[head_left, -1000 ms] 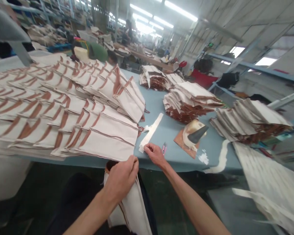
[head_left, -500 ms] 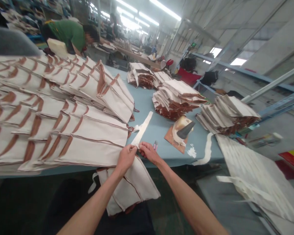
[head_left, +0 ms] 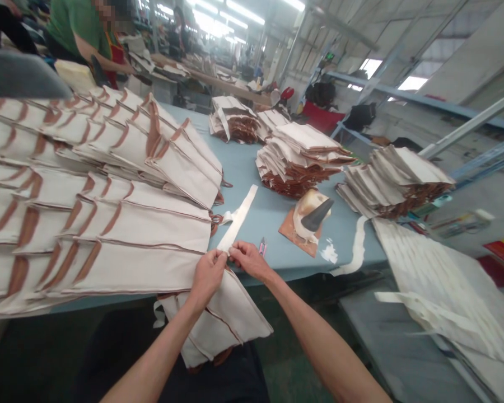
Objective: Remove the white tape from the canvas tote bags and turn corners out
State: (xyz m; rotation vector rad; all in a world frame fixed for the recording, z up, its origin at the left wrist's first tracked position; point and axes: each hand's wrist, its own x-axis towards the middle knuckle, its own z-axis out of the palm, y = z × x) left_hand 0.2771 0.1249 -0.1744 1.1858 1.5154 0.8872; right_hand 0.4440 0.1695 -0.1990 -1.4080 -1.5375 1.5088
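Observation:
My left hand [head_left: 210, 272] and my right hand [head_left: 248, 259] meet at the table's front edge, both closed in a pinch. Between their fingertips is the near end of a white fabric strip [head_left: 240, 217], whose far part lies across the blue table [head_left: 273, 224]. Under my hands a cream fabric piece with brown edging [head_left: 235, 313] hangs over the edge onto my lap. What exactly my fingertips press is partly hidden. Just right of my right hand lies a small pink-handled tool [head_left: 262, 246], perhaps thread snips.
Overlapping cream pieces with brown edges [head_left: 143, 257] cover the left side. Behind are stacked pieces [head_left: 302, 159] and another stack [head_left: 397, 182]. A glue pot with a dark cone [head_left: 311, 218] stands on a brown board. White strips [head_left: 428, 313] hang at right. A person in green [head_left: 73, 25] works beyond.
My view has shifted slightly, so the table things sit a little further left. Both hands keep their pinch at the strip's end. The person in green has straightened up somewhat.

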